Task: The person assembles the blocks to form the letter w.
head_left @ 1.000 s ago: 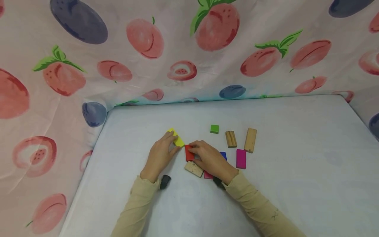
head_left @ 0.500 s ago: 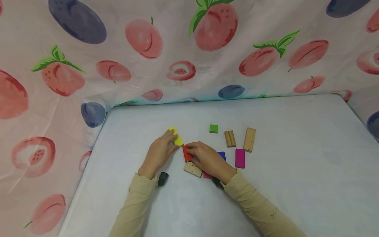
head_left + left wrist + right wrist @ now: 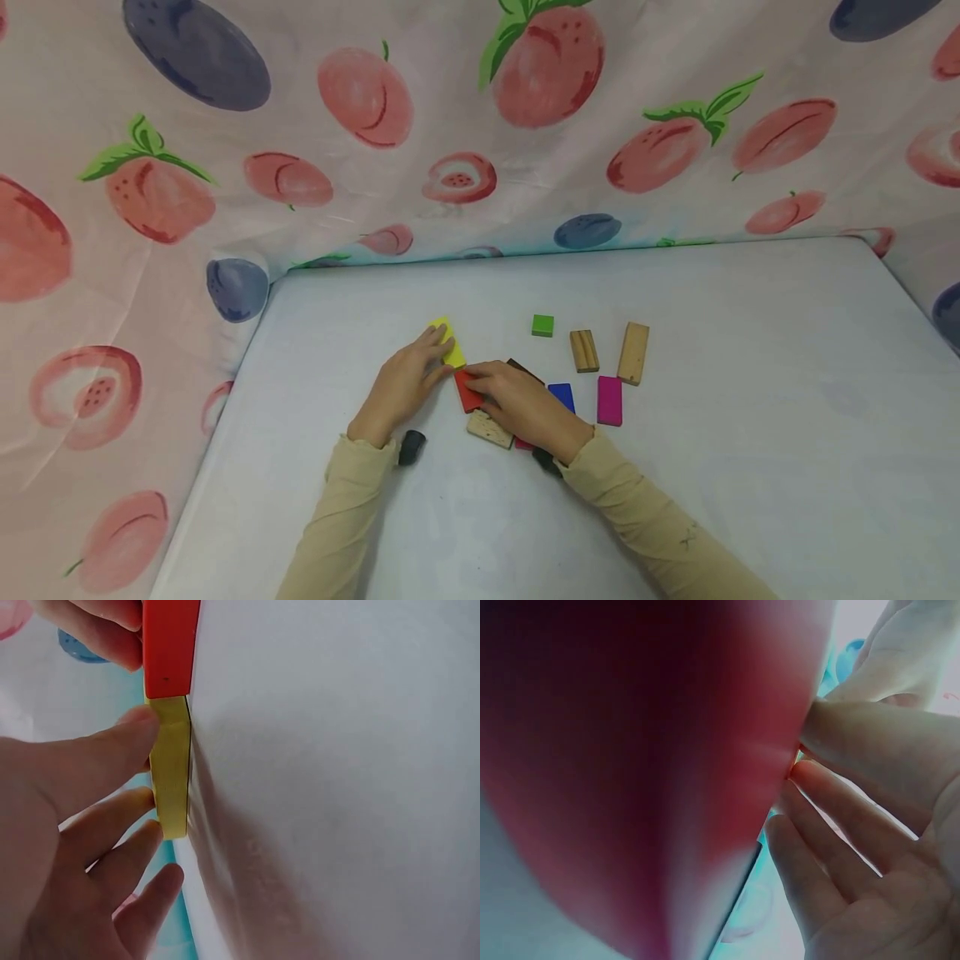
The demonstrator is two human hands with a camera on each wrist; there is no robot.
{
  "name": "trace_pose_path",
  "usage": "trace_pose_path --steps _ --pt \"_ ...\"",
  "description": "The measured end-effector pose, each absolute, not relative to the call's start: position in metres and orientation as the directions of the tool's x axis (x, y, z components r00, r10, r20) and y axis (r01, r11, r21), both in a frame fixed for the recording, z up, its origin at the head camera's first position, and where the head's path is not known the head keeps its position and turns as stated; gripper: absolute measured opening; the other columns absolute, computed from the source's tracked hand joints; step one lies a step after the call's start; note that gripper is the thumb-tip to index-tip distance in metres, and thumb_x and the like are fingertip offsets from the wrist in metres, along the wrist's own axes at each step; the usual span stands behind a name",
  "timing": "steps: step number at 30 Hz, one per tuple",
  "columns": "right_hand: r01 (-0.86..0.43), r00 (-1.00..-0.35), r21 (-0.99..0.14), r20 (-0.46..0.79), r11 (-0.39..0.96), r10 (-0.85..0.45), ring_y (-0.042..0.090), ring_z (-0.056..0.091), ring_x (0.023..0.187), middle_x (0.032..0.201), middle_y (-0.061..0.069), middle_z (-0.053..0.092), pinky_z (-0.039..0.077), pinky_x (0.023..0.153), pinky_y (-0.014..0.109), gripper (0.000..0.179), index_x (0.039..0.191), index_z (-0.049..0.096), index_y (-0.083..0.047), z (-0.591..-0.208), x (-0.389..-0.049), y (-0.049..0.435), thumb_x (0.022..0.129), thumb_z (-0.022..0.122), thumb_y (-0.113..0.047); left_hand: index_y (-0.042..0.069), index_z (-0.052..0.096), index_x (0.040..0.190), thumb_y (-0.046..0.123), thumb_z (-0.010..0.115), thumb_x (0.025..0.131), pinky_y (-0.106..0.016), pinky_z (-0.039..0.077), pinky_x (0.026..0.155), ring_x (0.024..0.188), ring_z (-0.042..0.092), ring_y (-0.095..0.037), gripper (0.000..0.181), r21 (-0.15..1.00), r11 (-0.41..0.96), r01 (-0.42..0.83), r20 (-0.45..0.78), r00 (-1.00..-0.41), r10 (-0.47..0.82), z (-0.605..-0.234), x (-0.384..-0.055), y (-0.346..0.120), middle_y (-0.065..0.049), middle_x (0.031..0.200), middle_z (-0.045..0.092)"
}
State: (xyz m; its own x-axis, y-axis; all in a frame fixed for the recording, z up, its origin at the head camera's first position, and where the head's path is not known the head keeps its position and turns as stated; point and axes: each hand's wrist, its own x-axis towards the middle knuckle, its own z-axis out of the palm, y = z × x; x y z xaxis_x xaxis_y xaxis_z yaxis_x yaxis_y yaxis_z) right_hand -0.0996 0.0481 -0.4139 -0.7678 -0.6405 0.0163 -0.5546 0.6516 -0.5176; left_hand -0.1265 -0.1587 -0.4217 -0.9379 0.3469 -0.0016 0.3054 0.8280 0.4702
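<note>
My left hand (image 3: pixel 396 386) holds a yellow block (image 3: pixel 454 354) on the white table, its thumb at the near end and fingertips along it. With thumb and fingers, my right hand (image 3: pixel 528 406) grips a red block (image 3: pixel 467 395), partly covered by the fingers. The two blocks meet end to end in a slanting line; in the left wrist view the red block (image 3: pixel 169 649) touches the end of the yellow one (image 3: pixel 171 772). A speckled wooden block (image 3: pixel 489 430) lies just below the red one. In the right wrist view a large blurred pinkish-red surface (image 3: pixel 761 757) fills the left.
Around the right hand lie a dark brown block (image 3: pixel 527 370), a blue block (image 3: pixel 562 397) and a mostly hidden pink block (image 3: pixel 522 444). Farther right are a magenta block (image 3: pixel 610 401), a green block (image 3: pixel 543 326), a grooved wooden block (image 3: pixel 584 351) and a plain wooden block (image 3: pixel 633 353).
The red block has shifted left and turned into line with the yellow one, moved by the right hand. The yellow block has turned slightly steeper. More of the dark brown block shows.
</note>
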Motion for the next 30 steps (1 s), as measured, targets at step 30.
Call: trace_pose_path --steps 30 --pt "-0.551 -0.765 -0.548 0.033 0.629 -0.643 0.028 0.053 0.132 0.141 0.015 0.056 0.047 0.107 0.039 0.041 0.132 0.062 0.002 -0.4166 -0.1021 0.0427 0.092 0.069 -0.003 0.007 0.059 0.138 0.020 0.067 0.096 -0.050 0.035 0.116 0.148 0.032 -0.024 0.045 0.542 0.793 0.279 -0.026 -0.937 0.348 -0.4220 -0.1286 -0.1595 -0.007 0.157 0.039"
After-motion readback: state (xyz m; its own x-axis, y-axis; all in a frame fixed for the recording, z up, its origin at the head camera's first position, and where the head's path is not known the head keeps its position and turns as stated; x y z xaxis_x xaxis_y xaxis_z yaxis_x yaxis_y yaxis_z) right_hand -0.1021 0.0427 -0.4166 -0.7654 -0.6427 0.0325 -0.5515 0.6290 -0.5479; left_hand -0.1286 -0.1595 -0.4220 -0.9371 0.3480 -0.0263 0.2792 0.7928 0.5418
